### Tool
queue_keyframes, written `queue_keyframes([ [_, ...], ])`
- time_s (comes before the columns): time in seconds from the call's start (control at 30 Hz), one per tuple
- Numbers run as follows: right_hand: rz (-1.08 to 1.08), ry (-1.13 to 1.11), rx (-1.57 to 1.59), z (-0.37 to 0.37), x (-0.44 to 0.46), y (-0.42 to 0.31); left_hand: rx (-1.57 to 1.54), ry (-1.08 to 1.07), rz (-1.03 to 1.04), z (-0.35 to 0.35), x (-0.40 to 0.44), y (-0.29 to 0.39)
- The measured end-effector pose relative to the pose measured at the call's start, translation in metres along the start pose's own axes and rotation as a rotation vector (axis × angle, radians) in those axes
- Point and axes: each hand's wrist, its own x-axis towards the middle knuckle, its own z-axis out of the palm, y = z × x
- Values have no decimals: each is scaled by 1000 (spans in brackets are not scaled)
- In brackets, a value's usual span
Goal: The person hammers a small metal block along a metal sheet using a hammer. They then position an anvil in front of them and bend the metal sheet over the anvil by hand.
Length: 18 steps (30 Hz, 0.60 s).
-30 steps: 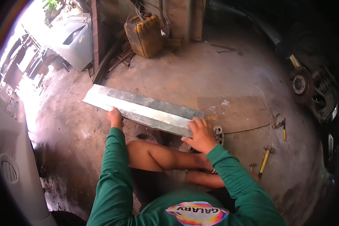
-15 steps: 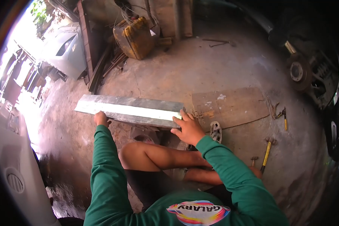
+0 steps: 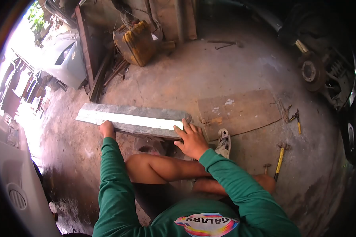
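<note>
A long grey sheet-metal strip, with a bright shiny band along its length, lies crosswise in front of me and is bent along its near side. At its near edge, left of the middle, my left hand is closed on the metal, with its fingers partly hidden. My right hand rests at the strip's right end, fingers spread and fingertips touching its top. A dark, dim support shows partly beneath the strip, its shape unclear.
A brown board lies on the floor to the right. Hammers with yellow handles are near my knee, and another hammer is farther off. A yellow jerrycan stands ahead. Car bumpers and a brake disc flank the space.
The view has shifted slightly. My right hand's fingers are spread a little wider on the strip's end. The left hand keeps its hold, and the strip stays in much the same place.
</note>
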Motion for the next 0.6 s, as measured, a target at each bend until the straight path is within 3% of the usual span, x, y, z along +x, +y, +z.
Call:
queue_keyframes([
  [0.17, -22, 35, -13, 4, -4, 4, 52, 124, 9, 3, -49, 22],
  [0.23, -22, 41, -18, 5, -5, 3, 455, 310, 199, 5, -67, 32],
  [0.27, -20, 47, -16, 4, -5, 2, 454, 310, 206, 3, -75, 33],
  [0.33, -2, 36, 52, 3, -5, 4, 912, 556, 1214, 0, -98, 27],
  [0.37, 8, 43, 48, 2, -6, 7, 875, 47, 1126, -10, -148, 50],
  [0.43, -19, 62, 72, 4, -7, 8, 815, -569, 1146, -19, -194, 52],
  [0.5, 14, 83, 68, 3, -10, 9, 959, -883, 1205, -26, -227, 44],
  [0.57, -10, 137, 113, -1, -16, 9, 1134, -864, 1499, -34, -262, 51],
  [0.6, -15, 179, 115, -4, -21, 10, 1138, -848, 1469, -32, -267, 54],
])
